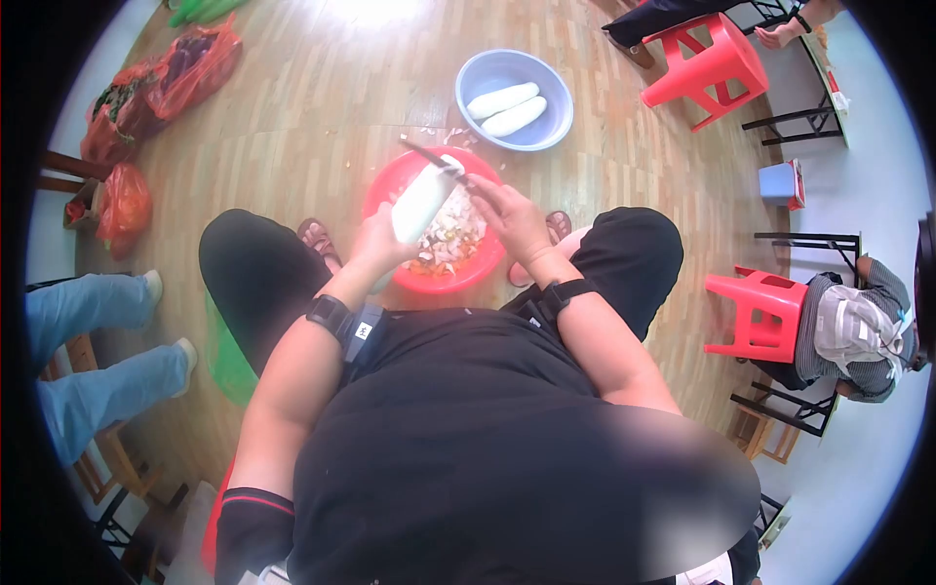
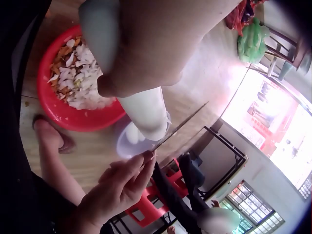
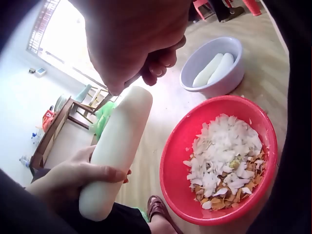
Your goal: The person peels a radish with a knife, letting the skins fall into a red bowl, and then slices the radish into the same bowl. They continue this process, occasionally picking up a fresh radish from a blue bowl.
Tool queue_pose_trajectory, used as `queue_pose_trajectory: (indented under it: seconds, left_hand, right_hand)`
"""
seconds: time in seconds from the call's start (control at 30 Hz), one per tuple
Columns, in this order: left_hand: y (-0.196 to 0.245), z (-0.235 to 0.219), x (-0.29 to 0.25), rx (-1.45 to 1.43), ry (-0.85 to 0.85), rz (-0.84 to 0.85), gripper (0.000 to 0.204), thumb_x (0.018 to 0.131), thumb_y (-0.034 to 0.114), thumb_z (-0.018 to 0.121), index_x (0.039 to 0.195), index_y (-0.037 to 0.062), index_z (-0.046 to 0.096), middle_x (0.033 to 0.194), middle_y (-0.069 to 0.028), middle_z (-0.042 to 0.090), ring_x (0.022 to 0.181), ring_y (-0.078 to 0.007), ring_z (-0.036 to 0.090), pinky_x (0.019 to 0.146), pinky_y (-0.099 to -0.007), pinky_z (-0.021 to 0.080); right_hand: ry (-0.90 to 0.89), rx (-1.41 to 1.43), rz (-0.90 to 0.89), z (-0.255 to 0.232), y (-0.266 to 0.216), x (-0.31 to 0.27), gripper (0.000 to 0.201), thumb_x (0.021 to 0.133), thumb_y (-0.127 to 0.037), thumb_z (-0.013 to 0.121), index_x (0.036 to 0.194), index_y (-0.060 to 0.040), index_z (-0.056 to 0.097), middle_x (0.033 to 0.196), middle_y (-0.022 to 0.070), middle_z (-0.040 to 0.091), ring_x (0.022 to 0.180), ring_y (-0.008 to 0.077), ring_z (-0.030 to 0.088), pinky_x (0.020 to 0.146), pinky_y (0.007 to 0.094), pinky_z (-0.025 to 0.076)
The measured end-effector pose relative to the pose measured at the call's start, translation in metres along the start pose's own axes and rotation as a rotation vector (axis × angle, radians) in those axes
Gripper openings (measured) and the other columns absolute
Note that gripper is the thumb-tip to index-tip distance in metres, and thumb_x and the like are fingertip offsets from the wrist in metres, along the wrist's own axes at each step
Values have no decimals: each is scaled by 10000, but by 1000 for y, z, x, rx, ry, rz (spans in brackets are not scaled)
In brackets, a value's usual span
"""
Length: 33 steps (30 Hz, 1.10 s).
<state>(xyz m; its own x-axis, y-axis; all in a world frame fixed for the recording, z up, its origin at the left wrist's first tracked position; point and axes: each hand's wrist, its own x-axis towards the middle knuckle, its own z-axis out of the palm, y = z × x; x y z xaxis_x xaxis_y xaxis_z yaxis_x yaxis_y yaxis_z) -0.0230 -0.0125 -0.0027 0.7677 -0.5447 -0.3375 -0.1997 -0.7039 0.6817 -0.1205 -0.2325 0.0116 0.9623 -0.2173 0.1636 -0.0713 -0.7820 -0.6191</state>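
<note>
A peeled white daikon radish (image 1: 419, 205) lies in my left hand (image 1: 380, 244), whose thumb and fingers wrap its lower part in the right wrist view. My right hand (image 1: 514, 216) grips a knife (image 1: 425, 153) by its handle. The thin blade (image 2: 184, 123) reaches across the radish's far end in the head view. Below both hands stands a red basin (image 3: 181, 141), partly filled with white chopped pieces or shavings (image 3: 219, 146) and orange-brown peelings (image 3: 229, 201).
Just beyond the red basin, a pale blue basin (image 1: 466, 73) holds two white radishes (image 1: 514, 109). Scraps dot the wooden floor. Red plastic bags (image 1: 200, 63) lie at left, near a person's legs (image 1: 97, 312). Red stools (image 1: 756, 317) and other people are on the right.
</note>
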Motion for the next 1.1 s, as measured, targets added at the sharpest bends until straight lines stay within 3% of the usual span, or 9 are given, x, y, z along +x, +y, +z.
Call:
queue_pose_trajectory:
  seconds: [0.13,0.37,0.53,0.67,0.87,0.97,1.07,1.1]
  left_hand:
    - [8,-2,-4,61,4,-23,568,568,204,786,1000,-7,483,905,-250,638,908,-379,642,784,-426,509]
    - [9,-4,-6,134,-15,-16,555,572,193,780,994,-1,477,904,-251,638,908,-381,639,777,-436,509]
    - [8,-3,-4,140,11,15,562,585,203,775,1021,3,481,916,-232,640,909,-371,638,775,-437,509]
    - [12,-4,-4,198,-33,-16,578,605,216,763,1063,3,481,938,-209,643,911,-357,638,777,-429,512]
    - [10,-5,-5,220,-48,-22,579,610,214,761,1069,5,477,952,-204,644,926,-352,636,784,-424,512]
    - [16,-10,-7,222,-77,-29,582,616,218,761,1075,6,474,949,-204,643,922,-353,635,783,-424,512]
    - [11,-7,-5,225,-55,-14,582,622,223,760,1078,5,472,937,-203,642,915,-355,635,781,-426,512]
    - [11,-6,-4,219,-53,-16,582,622,223,760,1078,5,472,937,-203,642,915,-355,635,781,-426,512]
  right_hand:
    - [-121,-151,-37,-3,-16,-3,333,905,-348,562,1229,-274,573,835,78,612,730,284,635,612,395,521]
    - [-15,-190,63,3,7,-2,327,907,-362,554,1222,-279,577,835,83,613,733,289,636,616,403,523]
    - [-90,-113,-62,0,-12,-3,333,910,-359,549,1233,-279,568,836,87,608,720,291,636,602,404,522]
    - [-126,-170,-20,-3,-16,-2,338,902,-326,574,1233,-257,570,831,96,608,734,300,628,637,401,509]
    - [-92,-277,-40,-1,-3,-1,321,912,-357,546,1221,-276,575,814,88,602,690,291,634,568,405,514]
    - [-12,-291,95,1,17,-2,322,912,-377,540,1214,-271,579,822,91,615,715,296,638,585,414,513]
    - [-9,-238,141,1,21,-1,327,913,-392,534,1212,-270,580,832,95,624,746,300,641,609,416,514]
    - [-21,-124,83,2,15,-1,325,913,-391,535,1210,-269,581,836,95,625,754,297,641,618,411,516]
